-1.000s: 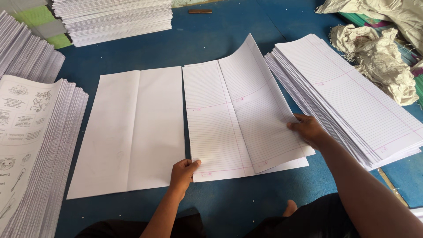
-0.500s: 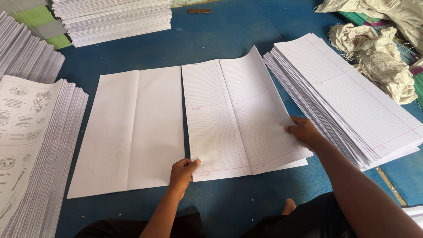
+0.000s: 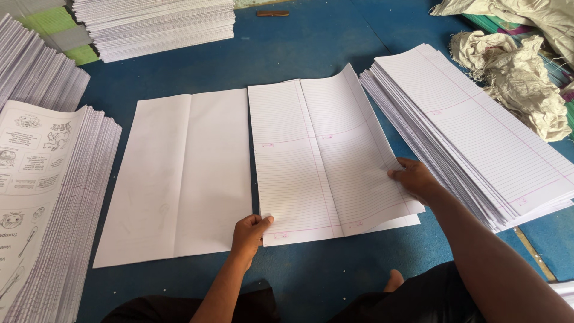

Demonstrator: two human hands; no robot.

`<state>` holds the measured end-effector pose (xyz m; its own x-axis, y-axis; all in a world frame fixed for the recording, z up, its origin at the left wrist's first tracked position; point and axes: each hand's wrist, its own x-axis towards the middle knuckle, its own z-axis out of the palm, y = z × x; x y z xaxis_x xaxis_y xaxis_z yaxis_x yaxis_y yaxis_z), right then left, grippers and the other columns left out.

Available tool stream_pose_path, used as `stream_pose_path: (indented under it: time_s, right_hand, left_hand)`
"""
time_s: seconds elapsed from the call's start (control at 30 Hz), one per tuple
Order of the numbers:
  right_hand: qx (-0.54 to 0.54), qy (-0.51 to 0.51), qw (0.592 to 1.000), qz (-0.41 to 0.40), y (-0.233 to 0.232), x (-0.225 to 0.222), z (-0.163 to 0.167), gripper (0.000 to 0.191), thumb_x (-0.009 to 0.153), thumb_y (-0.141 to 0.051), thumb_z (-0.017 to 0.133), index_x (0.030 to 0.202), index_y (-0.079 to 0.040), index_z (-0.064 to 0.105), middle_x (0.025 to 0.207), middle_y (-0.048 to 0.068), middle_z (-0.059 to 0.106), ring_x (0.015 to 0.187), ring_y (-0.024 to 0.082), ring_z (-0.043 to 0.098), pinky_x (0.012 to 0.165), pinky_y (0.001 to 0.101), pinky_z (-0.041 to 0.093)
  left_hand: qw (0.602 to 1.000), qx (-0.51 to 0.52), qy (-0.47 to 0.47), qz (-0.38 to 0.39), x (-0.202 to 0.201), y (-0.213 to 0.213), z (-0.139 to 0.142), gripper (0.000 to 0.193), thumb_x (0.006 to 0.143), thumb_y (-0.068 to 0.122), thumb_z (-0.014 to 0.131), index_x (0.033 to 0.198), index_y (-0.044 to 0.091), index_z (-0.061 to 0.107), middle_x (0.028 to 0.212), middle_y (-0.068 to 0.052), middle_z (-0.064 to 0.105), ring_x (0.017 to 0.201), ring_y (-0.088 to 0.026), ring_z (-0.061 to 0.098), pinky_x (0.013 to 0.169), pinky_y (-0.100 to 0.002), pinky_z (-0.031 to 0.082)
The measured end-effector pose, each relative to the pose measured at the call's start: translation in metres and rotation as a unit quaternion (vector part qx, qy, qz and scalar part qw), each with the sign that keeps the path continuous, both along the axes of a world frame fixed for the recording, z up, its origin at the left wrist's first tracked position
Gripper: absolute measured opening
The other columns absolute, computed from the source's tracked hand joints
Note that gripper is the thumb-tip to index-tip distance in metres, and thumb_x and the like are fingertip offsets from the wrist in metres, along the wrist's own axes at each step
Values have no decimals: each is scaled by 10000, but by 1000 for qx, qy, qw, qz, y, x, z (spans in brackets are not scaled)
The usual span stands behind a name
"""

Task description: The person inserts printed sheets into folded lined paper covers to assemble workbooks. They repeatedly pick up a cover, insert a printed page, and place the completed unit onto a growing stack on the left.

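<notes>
A large ruled sheet [image 3: 323,161] with a centre crease lies on the blue floor [image 3: 311,48]. My left hand [image 3: 250,234] pinches its near left corner. My right hand [image 3: 414,178] holds its right edge, and that half stands slightly raised and curved. Another sheet shows just beneath it at the near right. To the left lies a plain white creased sheet [image 3: 179,179], flat and untouched.
A thick stack of ruled sheets [image 3: 478,131] sits at the right, close to my right hand. At the left is a stack of printed sheets with drawings [image 3: 42,197], with more paper stacks [image 3: 155,24] at the back. Crumpled sacking [image 3: 520,78] lies far right.
The right half of the ruled sheet has come down lower and flatter. My right hand moved a little with its edge; my left hand stayed on the near corner.
</notes>
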<state>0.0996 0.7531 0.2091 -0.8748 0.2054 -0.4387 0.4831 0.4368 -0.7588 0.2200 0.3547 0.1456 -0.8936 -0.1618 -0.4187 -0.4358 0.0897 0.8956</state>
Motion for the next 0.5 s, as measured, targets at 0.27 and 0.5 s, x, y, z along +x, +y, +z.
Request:
stream_pose_path:
  time_s: [0.27,0.5]
  right_hand:
    - [13,4,1000,13,2,-1,-4,535,970,-158,610,1483,-50,497,1207,265,703,950,318,747,937,435,594]
    - [-1,5,1000,9,0,0,-3,534,973,-147,598,1481,-28,484,1186,285,697,945,326,747,918,440,598]
  left_hand:
    - [1000,10,-3,3,1,2,1,260,876,303,723,783,66,673,649,-83,663,579,-147,655,578,-274,562]
    - [1000,-2,-2,-3,1,0,0,267,873,318,720,772,76,668,637,-69,655,579,-137,652,585,-267,562]
